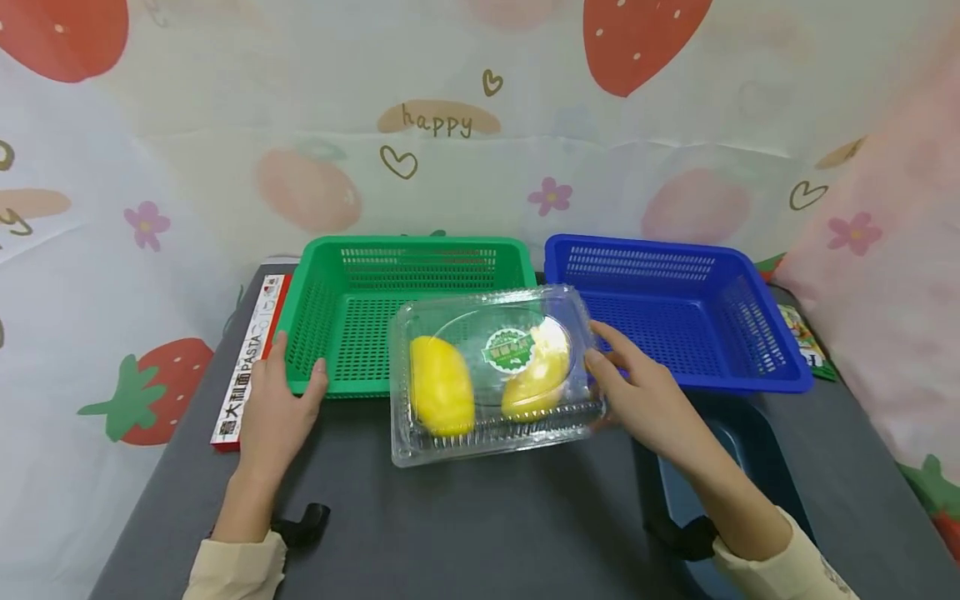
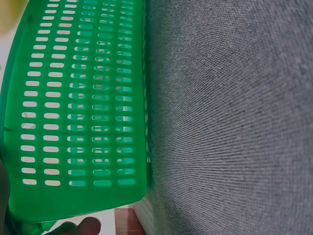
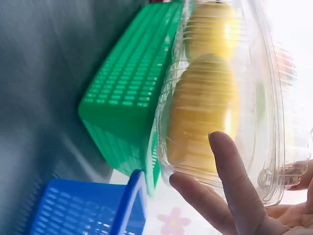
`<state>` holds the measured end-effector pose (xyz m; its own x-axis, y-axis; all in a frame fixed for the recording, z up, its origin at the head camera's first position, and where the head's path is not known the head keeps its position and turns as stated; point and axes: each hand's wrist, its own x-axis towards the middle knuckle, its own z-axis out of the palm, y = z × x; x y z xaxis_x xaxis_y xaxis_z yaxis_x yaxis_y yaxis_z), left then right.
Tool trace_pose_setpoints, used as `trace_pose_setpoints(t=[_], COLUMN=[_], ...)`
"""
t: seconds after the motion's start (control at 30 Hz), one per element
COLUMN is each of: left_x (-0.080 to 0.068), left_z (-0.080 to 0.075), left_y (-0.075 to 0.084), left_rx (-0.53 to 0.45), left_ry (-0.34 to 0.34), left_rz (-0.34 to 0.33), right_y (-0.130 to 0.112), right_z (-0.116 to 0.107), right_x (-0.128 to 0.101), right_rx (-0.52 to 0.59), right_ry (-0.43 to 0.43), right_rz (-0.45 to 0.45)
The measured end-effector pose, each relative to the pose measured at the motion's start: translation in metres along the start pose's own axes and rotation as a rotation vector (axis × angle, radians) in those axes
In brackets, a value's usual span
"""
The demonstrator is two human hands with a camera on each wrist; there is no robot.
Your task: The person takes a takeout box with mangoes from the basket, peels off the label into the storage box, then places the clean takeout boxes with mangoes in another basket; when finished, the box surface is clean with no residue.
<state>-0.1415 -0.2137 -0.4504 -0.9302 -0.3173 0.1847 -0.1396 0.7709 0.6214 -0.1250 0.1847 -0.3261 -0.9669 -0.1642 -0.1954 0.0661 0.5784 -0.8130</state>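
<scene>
Grey tabletop (image 1: 480, 517): right hand (image 1: 637, 392), fingers spread, grips the clear clamshell box (image 1: 491, 375) of yellow fruit; left hand (image 1: 273, 412) clasps the green basket (image 1: 352, 283) corner.

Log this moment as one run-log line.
right hand: holds clear fruit box above table | left hand: grips green basket rim | blue basket: empty
</scene>
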Motion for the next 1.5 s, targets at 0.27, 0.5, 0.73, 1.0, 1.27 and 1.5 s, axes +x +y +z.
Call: trace_pose_setpoints(t=[0.27,0.5,0.73,1.0,1.27,1.5], left_x=[-0.002,0.001,0.007,0.006,0.003,0.002], left_z=[-0.004,-0.002,-0.001,0.0,-0.001,-0.003], left_y=[-0.007,-0.005,0.001,0.002,0.0,0.001], left_rx=[-0.01,-0.034,-0.059,-0.082,-0.093,-0.108], left_ry=[0.003,-0.007,-0.009,-0.016,-0.021,-0.027], left_rz=[-0.005,0.008,0.017,0.02,0.007,0.005], right_y=[0.024,0.048,0.07,0.092,0.101,0.106], right_z=[0.008,0.02,0.041,0.062,0.076,0.08], right_x=[-0.051,-0.083,-0.102,-0.11,-0.113,-0.111], right_rx=[0.046,0.009,0.152,0.083,0.113,0.107], right_ry=[-0.029,-0.017,-0.033,0.025,0.053,0.064], right_rz=[0.124,0.192,0.324,0.343,0.347,0.365])
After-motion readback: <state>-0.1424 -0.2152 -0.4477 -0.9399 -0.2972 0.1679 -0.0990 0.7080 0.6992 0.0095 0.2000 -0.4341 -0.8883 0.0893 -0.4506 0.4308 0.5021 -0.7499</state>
